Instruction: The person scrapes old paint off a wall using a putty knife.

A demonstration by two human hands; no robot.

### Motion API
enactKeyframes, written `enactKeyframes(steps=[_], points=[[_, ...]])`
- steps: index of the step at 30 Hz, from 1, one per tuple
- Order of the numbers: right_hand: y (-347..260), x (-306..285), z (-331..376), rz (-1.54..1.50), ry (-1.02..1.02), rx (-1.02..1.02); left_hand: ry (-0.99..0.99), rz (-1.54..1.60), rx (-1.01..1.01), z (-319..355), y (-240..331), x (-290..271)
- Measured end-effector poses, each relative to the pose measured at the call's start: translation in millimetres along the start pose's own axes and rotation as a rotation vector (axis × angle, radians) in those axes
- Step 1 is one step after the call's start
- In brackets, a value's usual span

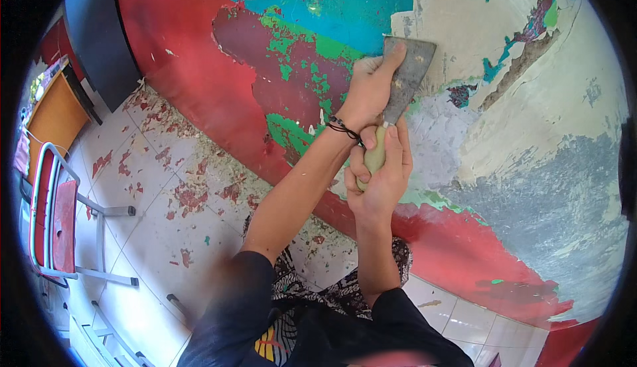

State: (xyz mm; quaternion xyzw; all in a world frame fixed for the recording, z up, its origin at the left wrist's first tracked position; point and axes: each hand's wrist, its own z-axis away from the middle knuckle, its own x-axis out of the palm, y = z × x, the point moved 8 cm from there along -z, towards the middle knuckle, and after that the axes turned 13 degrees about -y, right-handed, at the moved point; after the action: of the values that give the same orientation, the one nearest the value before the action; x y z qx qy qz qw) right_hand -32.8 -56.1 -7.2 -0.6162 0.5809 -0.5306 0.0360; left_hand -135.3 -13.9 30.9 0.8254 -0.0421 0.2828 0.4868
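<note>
A wide-bladed scraper (413, 70) with a pale green handle is held up against a wall (494, 19) of peeling paint. My right hand (385, 175) is closed round the handle. Higher up, my left hand (371, 88) grips the edge of the metal blade, its thumb lying on the blade's face and its other fingers hidden behind. A dark cord bracelet (343, 128) is on my left wrist. The blade's broad end points up at the boundary of blue paint and bare pale plaster.
Paint flakes (189, 198) litter the white floor tiles (149, 234) along the wall's foot. On the left stand a red chair (64, 228) with a grey metal frame, a wooden desk (58, 112) and a dark panel (99, 35).
</note>
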Motion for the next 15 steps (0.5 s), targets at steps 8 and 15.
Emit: enactKeyframes(steps=[8,15], points=[[0.4,-2.0,-1.6,-0.001,-0.04,-0.007,0.014,-0.046,0.093,-1.1,5.4,0.6],[-1.5,6.5,-11.0,-0.041,-0.072,-0.024,0.0,-0.129,0.093,-8.6,16.6,-3.8]])
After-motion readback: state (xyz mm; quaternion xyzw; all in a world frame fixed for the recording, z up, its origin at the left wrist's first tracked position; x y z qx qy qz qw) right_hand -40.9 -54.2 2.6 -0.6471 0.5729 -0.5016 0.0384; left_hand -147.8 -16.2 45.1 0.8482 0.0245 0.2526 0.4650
